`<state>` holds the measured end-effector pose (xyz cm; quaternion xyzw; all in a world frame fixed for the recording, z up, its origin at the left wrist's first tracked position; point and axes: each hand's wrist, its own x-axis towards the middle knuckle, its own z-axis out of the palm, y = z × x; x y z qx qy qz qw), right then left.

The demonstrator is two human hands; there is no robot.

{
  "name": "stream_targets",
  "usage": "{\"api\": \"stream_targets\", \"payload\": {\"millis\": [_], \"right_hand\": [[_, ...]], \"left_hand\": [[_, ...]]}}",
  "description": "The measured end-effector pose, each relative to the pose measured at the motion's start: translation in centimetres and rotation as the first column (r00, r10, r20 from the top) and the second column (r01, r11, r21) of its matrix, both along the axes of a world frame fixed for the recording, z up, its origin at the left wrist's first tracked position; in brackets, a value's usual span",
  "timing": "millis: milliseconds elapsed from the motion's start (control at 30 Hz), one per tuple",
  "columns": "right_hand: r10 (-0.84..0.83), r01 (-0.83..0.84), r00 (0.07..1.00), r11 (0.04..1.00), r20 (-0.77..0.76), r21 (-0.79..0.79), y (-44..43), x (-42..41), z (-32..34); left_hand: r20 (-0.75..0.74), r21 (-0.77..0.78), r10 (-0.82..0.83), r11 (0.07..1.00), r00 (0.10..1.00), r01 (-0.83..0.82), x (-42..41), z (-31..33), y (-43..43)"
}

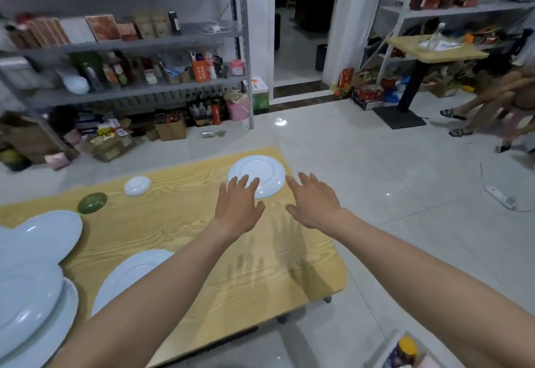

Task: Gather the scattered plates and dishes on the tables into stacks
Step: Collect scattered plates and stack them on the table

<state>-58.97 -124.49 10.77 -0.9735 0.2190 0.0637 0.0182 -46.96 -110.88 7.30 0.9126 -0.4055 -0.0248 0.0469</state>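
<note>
Fingers (242, 181) of the left hand (238, 207) are straight and spread, holding nothing. Their tips lie over the 7 o'clock rim of the white plate (260, 169); I cannot tell if they touch it. The right hand (314, 204) is flat too, its fingers (305, 180) spread and empty, just beside that plate's 3 o'clock edge.

Nearest, at 8 o'clock on the table (179, 231), big plates (31, 254) overlap one another. Beside them a near plate (127, 273) lies partly under the left forearm. Farther, at 10 o'clock, sit a green bowl (92, 203) and a small dish (137, 185), apart. The white plate sits at the far corner. Beyond are shelves (130, 46) at 11 o'clock and a second table (434, 49) at 2 o'clock.
</note>
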Motion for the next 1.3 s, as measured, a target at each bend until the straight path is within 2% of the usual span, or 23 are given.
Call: {"api": "stream_targets", "payload": {"millis": [233,467,700,867,933,1000,1100,1200,1300], "right_hand": [[0.174,-0.174,0.985,0.984,-0.003,-0.036,-4.8,4.0,-1.4],[0.203,-0.203,0.979,0.979,-0.02,-0.03,-8.6,9.1,-3.6],[0.153,-0.148,0.987,0.984,-0.052,0.098,-11.2,12.2,-6.1],[0.026,-0.015,0.999,0.94,-0.026,0.341,-13.0,14.2,-7.9],[-0.106,0.105,0.994,0.865,-0.027,0.49,-13.6,15.1,-8.9],[-0.235,0.208,0.971,0.739,-0.045,0.64,-13.9,15.9,-10.1],[-0.418,0.333,0.902,0.507,-0.11,0.795,-14.4,17.1,-11.9],[-0.556,0.425,0.798,0.246,-0.232,0.871,-14.8,18.2,-13.3],[-0.615,0.48,0.724,0.122,-0.313,0.869,-15.5,19.4,-14.9]], "left_hand": [[-0.016,-0.003,0.116,0.993,0.993,-0.116,1.0,-0.9,-3.8],[-0.022,0.005,0.133,0.991,0.991,-0.133,5.8,-2.4,-6.7],[-0.094,0.033,0.137,0.99,0.986,-0.134,9.5,-4.5,-8.8],[-0.243,0.032,0.247,0.969,0.938,-0.246,11.8,-6.5,-10.2],[-0.304,0.034,0.296,0.953,0.906,-0.3,12.6,-7.4,-10.5],[-0.381,0.032,0.346,0.932,0.857,-0.362,13.4,-8.4,-10.7],[-0.553,0.009,0.443,0.85,0.706,-0.526,14.9,-9.9,-11.0],[-0.711,-0.007,0.509,0.684,0.485,-0.729,16.6,-11.3,-11.2],[-0.84,0.065,0.51,0.434,0.186,-0.899,18.2,-12.7,-11.6]]}}
